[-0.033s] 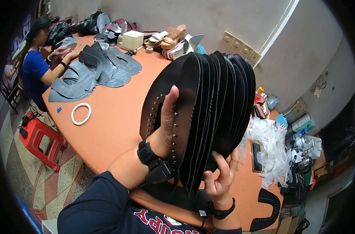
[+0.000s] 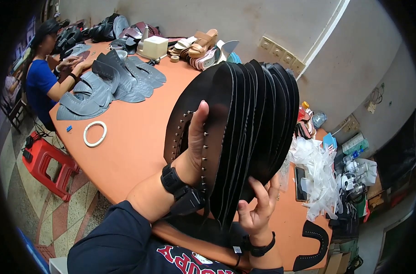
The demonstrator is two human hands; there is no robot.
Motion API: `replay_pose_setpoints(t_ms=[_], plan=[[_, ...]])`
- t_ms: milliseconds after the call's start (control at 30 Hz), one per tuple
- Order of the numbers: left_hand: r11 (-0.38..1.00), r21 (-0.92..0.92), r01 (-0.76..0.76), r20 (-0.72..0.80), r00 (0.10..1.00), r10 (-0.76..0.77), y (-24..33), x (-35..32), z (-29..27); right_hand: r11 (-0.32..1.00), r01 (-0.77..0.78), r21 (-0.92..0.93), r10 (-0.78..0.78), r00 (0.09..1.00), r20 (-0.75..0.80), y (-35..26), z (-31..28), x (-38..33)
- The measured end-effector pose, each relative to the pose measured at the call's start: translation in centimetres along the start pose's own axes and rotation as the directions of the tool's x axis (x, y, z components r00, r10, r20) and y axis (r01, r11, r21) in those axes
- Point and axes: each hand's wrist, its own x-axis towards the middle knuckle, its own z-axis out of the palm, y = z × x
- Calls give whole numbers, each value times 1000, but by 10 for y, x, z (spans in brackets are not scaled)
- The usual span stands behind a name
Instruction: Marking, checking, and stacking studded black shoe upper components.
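A thick stack of black leather shoe uppers stands on edge in front of me, its cut edges fanned to the right. Small metal studs line the curved opening of the nearest piece. My left hand reaches through that opening, thumb up against the nearest piece; its fingers are hidden inside the stack. At the stack's lower right edge is my right hand, thumb and fingers apart, fingertips touching the leather. A single U-shaped black studded upper lies at the table's near right corner.
Grey shoe uppers lie spread at the far left of the orange table, near a person in blue. A white tape ring is closer. Sandals lie behind; a phone and crumpled clear plastic at right. A red stool stands left.
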Motion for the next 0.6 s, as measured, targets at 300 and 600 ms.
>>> replay_pose_setpoints(t_ms=[300, 600], plan=[[998, -55, 39, 202, 979, -27, -1, 4, -11, 998, -15, -56, 16, 1000, 13, -1, 4, -4], [992, 103, -67, 0, 998, 67, -3, -1, -5, 995, -26, -93, 28, 999, 22, -2, 4, -7]])
